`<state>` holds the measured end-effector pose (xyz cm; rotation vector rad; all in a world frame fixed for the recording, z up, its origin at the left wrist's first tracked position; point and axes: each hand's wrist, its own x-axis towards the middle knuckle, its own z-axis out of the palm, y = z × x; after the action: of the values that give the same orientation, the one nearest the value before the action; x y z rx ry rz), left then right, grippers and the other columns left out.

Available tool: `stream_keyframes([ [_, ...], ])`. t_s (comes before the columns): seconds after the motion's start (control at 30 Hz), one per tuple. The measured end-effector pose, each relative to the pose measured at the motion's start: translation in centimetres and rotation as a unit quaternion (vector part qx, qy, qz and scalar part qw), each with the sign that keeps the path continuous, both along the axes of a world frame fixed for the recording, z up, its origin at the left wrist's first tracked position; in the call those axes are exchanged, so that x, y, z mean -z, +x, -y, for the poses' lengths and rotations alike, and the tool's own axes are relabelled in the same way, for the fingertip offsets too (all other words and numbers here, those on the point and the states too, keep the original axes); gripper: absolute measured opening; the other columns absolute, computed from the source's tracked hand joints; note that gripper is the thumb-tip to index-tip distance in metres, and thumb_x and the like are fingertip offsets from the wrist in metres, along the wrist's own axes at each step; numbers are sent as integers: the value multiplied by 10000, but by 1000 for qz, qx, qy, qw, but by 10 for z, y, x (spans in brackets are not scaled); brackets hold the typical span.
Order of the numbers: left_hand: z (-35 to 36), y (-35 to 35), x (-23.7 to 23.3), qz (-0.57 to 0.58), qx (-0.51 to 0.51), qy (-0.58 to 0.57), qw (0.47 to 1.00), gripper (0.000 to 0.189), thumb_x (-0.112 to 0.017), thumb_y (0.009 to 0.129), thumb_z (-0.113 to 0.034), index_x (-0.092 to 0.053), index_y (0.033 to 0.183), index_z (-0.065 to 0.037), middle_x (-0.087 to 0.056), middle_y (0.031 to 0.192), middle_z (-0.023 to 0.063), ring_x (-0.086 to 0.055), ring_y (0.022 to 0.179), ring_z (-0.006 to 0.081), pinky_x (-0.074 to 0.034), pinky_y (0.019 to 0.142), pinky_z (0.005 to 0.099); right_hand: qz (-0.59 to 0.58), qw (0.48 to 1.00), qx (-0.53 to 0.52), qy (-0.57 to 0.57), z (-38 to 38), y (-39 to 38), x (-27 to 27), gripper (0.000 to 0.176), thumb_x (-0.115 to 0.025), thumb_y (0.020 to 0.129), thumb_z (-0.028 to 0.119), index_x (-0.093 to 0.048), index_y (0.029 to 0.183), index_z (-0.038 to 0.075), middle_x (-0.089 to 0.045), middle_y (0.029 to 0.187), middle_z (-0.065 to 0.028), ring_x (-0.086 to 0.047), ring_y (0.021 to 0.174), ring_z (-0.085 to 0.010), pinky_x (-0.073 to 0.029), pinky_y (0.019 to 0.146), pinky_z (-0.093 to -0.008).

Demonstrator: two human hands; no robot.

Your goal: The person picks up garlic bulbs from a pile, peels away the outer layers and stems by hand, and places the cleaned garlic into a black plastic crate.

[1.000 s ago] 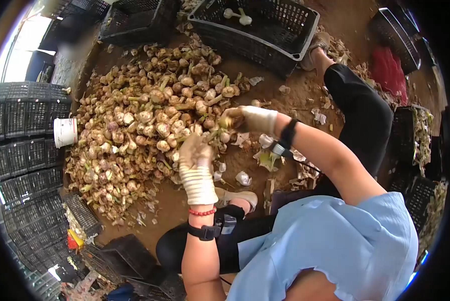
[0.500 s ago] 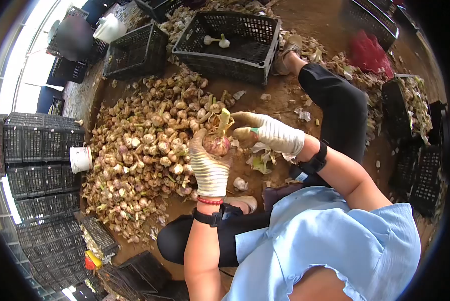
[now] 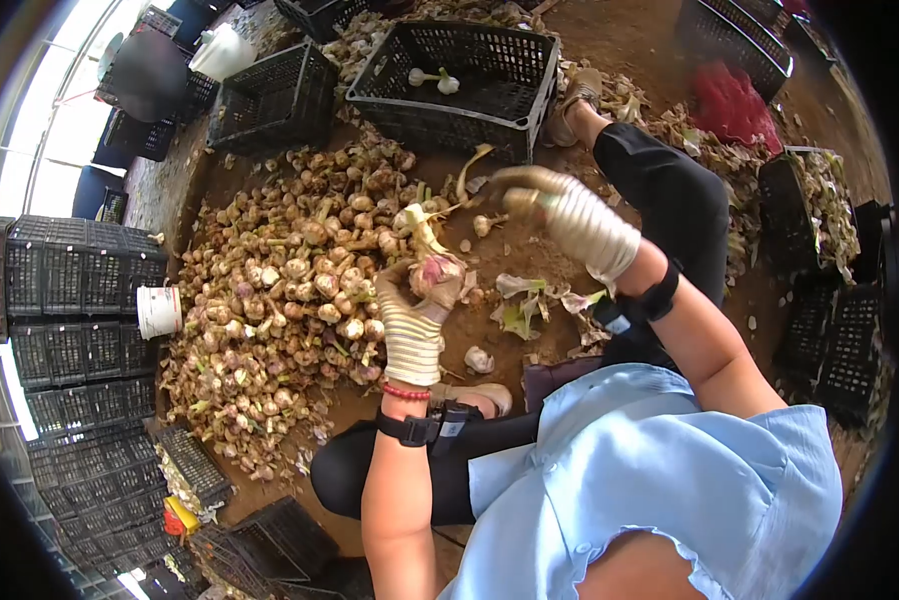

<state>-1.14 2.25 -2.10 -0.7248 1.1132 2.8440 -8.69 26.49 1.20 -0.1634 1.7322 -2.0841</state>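
My left hand [image 3: 412, 325], in a striped work glove, is closed around a garlic bulb [image 3: 437, 275] with purplish skin. Its pale stem [image 3: 424, 228] points up, with loose skin hanging from it. My right hand [image 3: 574, 220], gloved too, is apart from the bulb to its right; motion smears its fingers, and I cannot make out whether they hold anything. A curled strip of dry skin [image 3: 466, 178] shows between the stem and the right fingertips. To the left of the bulb spreads a large heap of garlic bulbs [image 3: 299, 290].
Beyond the heap stands a black crate [image 3: 449, 125] with two trimmed bulbs [image 3: 447, 85] inside. Torn peel [image 3: 519, 305] and a loose bulb [image 3: 479, 360] lie before me. Stacked crates [image 3: 84, 270] and a white bucket [image 3: 158, 312] are at left; a peel-filled crate [image 3: 819, 210] is at right.
My right hand has moved right, away from the bulb. Skin has come loose along the stem, and more of the bulb's purple-white surface shows. My left hand still holds it.
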Motion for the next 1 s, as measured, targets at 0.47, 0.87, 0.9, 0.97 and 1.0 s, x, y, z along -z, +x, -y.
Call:
stream_keyframes([
  [0.47, -18, 16, -32, -171, 118, -397, 894, 546, -752, 843, 1, -554, 1349, -55, -576, 1290, 96, -587, 1135, 201, -517, 1003, 369, -136, 986, -83, 48, 58, 21, -7, 311, -590, 1024, 312, -632, 1123, 21, -660, 922, -28, -561, 843, -89, -492, 731, -292],
  [0.87, -28, 13, -17, -290, 58, -747, 596, 951, -906, 657, 1, -316, 1395, -108, -464, 1278, 120, -555, 1094, 210, -532, 961, 363, -10, 990, -131, 48, 42, 22, -20, 249, -565, 1039, 267, -629, 1055, 27, -592, 795, 49, -544, 734, -48, -470, 631, -257],
  [0.9, -31, 9, -10, -245, 70, -633, 731, 975, -921, 622, 4, -322, 1383, -106, -465, 1272, 115, -557, 1084, 209, -545, 930, 361, -47, 989, -125, 62, 42, 22, -15, 243, -569, 1035, 253, -630, 1075, 21, -597, 802, 50, -537, 736, -45, -469, 633, -256],
  [0.97, -33, 12, -3, -194, 65, -510, 835, 881, -924, 654, -110, -377, 1345, -117, -489, 1255, 107, -570, 1055, 205, -561, 852, 315, -85, 987, -119, 73, 38, 19, -10, 239, -574, 1032, 239, -631, 1096, 16, -602, 809, 51, -531, 739, -41, -468, 636, -256],
  [1.0, -33, 14, -11, -196, 68, -511, 834, 881, -924, 654, -110, -377, 1345, -117, -489, 1255, 107, -570, 1055, 205, -561, 852, 315, -133, 978, -121, 108, 35, 17, -9, 231, -576, 1027, 217, -637, 1112, 10, -606, 817, 49, -520, 744, -38, -466, 640, -254],
])
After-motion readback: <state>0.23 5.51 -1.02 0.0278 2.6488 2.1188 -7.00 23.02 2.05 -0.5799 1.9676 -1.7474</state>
